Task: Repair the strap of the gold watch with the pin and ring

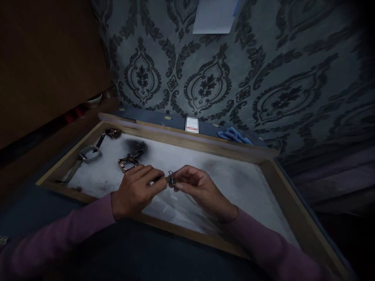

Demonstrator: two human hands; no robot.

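Note:
Over the wooden tray, both my hands are closed on one small dark strap-like piece with a thin metal loop. My left hand pinches its left end, and my right hand holds the other end between thumb and fingertips. Much of it is hidden by the fingers. Just behind my left hand lies a coppery, dark-rimmed watch case, with a dark strap close to it. A grey watch rests against the tray's left side. In the back left corner is a brownish round item.
White lining covers the tray floor, with dark smudges. Behind the tray are a small white box and a crumpled blue cloth, near the patterned wall. A brown wooden cabinet stands at the left, with a white bowl.

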